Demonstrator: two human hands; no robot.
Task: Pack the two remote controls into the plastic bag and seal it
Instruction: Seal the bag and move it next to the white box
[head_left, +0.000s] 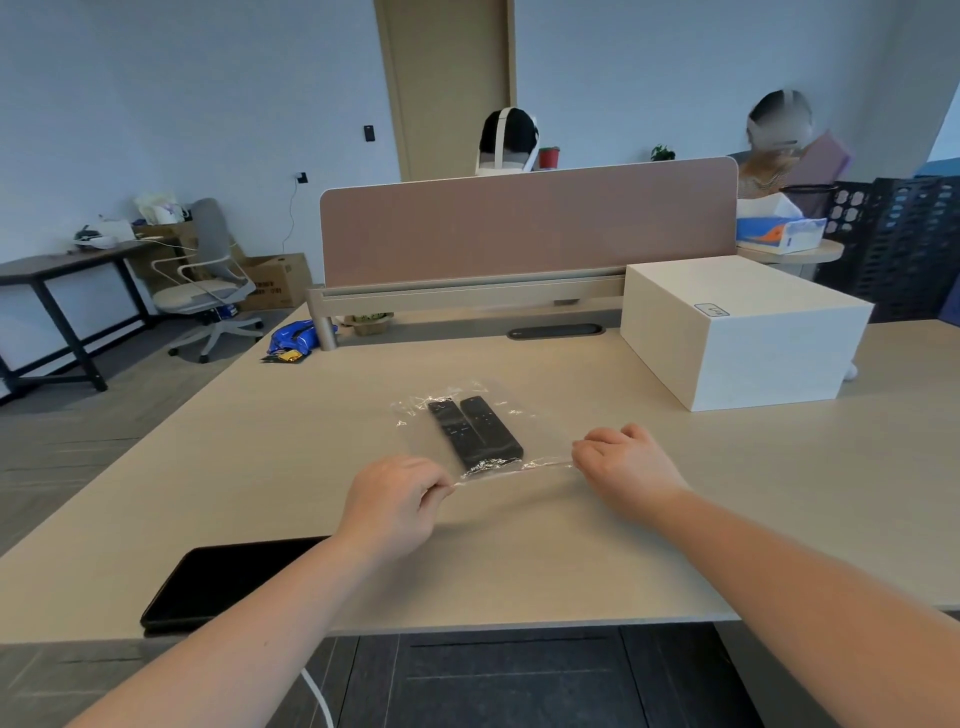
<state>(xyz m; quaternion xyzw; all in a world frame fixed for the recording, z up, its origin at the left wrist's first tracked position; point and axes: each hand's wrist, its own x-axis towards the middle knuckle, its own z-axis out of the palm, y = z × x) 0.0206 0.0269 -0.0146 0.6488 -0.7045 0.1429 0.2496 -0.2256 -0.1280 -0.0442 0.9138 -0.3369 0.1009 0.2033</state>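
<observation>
Clear crinkly plastic bag (467, 431), two slim black remote controls (475, 432) inside.

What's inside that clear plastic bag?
Two black remotes lie side by side inside the bag. Their near ends are blurred by crumpled plastic at the edge the left hand and right hand pinch.

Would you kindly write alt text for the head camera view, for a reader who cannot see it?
Two bare hands, the left hand and right hand, pinch the near edge of a clear plastic bag holding two black remote controls side by side on a pale wooden desk. A white box sits to the right and a black tablet near left.
</observation>
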